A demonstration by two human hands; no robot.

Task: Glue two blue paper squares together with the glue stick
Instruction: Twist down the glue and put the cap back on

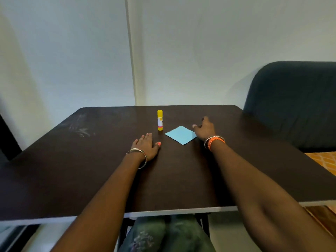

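- Paper squares and glue stick sit toward the far middle of a dark bench, with pale smudges on its far left part.
- Left hand lies flat, palm down on the bench, fingers stretched out and grasping nothing; a metal bangle circles the wrist.
- Glue stick stands upright just beyond that hand, yellow cap on, apart from it.
- Blue paper lies flat just right of the glue stick, one corner pointing at the camera; whether it is one sheet or two stacked cannot be told.
- Right hand rests by the paper's right corner, fingers loosely spread, gripping nothing; orange and metal bangles on the wrist.
- Dark chair stands past the bench's right side.
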